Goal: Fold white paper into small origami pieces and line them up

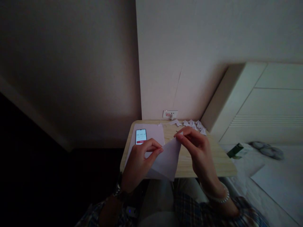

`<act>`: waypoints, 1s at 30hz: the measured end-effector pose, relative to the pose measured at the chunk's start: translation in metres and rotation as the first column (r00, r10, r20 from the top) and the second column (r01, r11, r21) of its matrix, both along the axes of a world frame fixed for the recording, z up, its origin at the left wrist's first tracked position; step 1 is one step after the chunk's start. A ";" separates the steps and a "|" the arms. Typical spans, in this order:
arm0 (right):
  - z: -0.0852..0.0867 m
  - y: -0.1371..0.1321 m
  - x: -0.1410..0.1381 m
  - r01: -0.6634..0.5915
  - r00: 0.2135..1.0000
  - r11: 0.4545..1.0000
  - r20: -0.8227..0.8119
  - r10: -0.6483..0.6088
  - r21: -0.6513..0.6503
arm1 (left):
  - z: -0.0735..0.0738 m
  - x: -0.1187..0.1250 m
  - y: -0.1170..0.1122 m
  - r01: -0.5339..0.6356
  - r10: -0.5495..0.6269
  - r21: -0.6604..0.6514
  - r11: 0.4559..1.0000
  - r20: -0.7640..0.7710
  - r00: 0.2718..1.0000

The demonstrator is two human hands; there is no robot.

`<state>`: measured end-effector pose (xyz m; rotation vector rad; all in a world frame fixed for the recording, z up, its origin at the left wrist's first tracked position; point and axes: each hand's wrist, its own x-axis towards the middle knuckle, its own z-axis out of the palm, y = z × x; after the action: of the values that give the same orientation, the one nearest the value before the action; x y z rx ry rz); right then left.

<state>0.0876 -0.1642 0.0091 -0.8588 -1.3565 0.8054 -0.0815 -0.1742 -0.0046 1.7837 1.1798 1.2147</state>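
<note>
A folded sheet of white paper [167,160] is held up over the near edge of a small wooden table [220,160]. My left hand [139,162] pinches its left edge with thumb and fingers closed. My right hand [199,148] pinches the paper's upper right corner, fingers closed. A watch sits on my left wrist and a bead bracelet on my right.
A lit phone [141,136] lies on a stack of white sheets [153,130] at the table's left. Several small folded paper pieces [193,124] lie at the back by a wall socket [169,113]. A bed with a white headboard [260,104] stands to the right.
</note>
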 end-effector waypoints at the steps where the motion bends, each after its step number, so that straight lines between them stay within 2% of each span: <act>1: -0.001 0.002 0.003 0.008 1.000 1.000 0.002 -0.008 -0.007 | -0.001 0.003 0.002 0.007 -0.007 -0.012 1.000 0.007 1.000; 9: -0.012 0.006 0.027 -0.010 0.989 0.997 0.147 0.021 -0.073 | -0.009 0.020 0.011 0.097 -0.088 -0.093 0.991 0.094 0.992; 15: -0.031 0.015 0.042 -0.135 0.981 0.987 0.127 0.145 -0.085 | -0.012 0.026 0.021 0.167 -0.115 -0.163 0.972 0.291 0.950; 19: -0.030 0.019 0.043 -0.253 0.950 0.967 0.180 0.253 -0.025 | -0.020 0.033 0.026 0.257 -0.156 -0.243 0.935 0.371 0.916; 22: -0.027 0.021 0.040 -0.336 0.922 0.942 0.206 0.328 0.006 | -0.029 0.039 0.029 0.352 -0.208 -0.302 0.886 0.419 0.884; 25: -0.028 0.024 0.039 -0.350 0.921 0.937 0.185 0.342 0.012 | -0.033 0.042 0.031 0.404 -0.250 -0.341 0.849 0.415 0.875; 30: -0.036 0.033 0.047 -0.261 0.959 0.962 0.097 0.267 -0.075 | -0.031 0.042 0.033 0.335 -0.229 -0.275 0.901 0.354 0.907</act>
<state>0.1345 -0.1315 -0.0266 -0.7860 -1.5699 1.0238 -0.0393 -0.1409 -0.0357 1.3910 0.8420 1.0107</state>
